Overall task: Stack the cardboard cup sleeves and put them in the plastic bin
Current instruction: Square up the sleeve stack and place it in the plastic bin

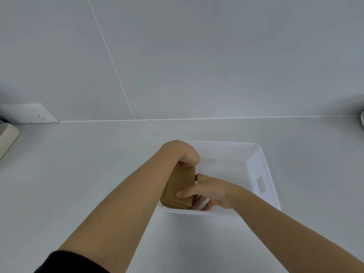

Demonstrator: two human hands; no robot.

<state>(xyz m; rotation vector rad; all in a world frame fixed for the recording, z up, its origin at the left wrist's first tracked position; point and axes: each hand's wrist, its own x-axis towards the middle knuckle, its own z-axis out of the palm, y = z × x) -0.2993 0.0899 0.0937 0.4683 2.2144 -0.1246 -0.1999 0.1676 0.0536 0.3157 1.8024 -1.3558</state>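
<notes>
Head view, both hands' fingers gripping sleeve stack [178,189] inside white plastic bin [262,170], left hand [182,152], right hand [208,191].

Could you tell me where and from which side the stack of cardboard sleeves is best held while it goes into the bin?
Probably by its two ends and long edge. The stack of cardboard sleeves is flat and leans at the left end of the plastic bin. The left hand caps its far end from above; the right hand holds its right edge, thumb over the face. That should keep the sleeves aligned.
</notes>
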